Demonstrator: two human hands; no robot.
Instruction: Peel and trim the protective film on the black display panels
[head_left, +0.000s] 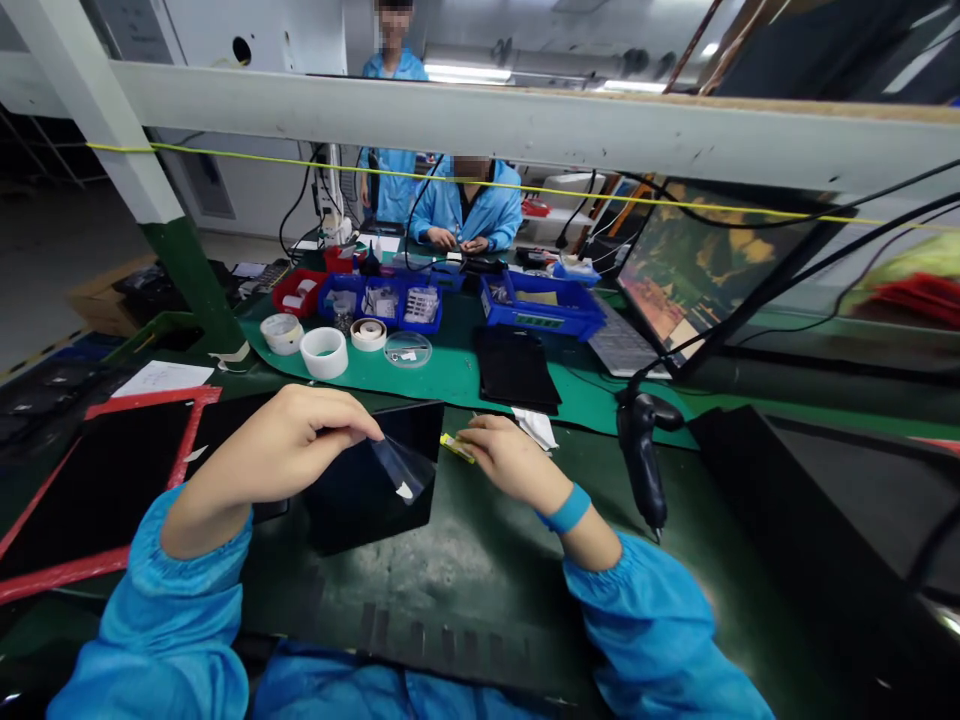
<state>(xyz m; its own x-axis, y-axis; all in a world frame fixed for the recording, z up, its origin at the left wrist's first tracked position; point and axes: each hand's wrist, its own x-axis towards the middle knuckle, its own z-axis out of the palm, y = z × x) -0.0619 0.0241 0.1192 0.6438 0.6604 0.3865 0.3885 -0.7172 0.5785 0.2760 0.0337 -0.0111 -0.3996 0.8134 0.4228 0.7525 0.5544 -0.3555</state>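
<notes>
My left hand (300, 440) pinches the corner of a clear plastic film (405, 468), which hangs down with a small white patch near its lower end. Behind and below the film lies a dark, glossy flat panel (345, 510) on the green work surface. A short way to the right, my right hand (510, 455) has its fingers closed on a small yellow piece (456, 448) with a pale middle; its exact kind is not clear. A blue band circles the right wrist.
A black electric screwdriver (641, 460) hangs at the right. Tape rolls (324, 353) and blue parts bins (544, 305) stand at the back. A red-edged black panel (90, 480) lies left, an open laptop (630, 335) back right. Two people in blue are beyond the bench.
</notes>
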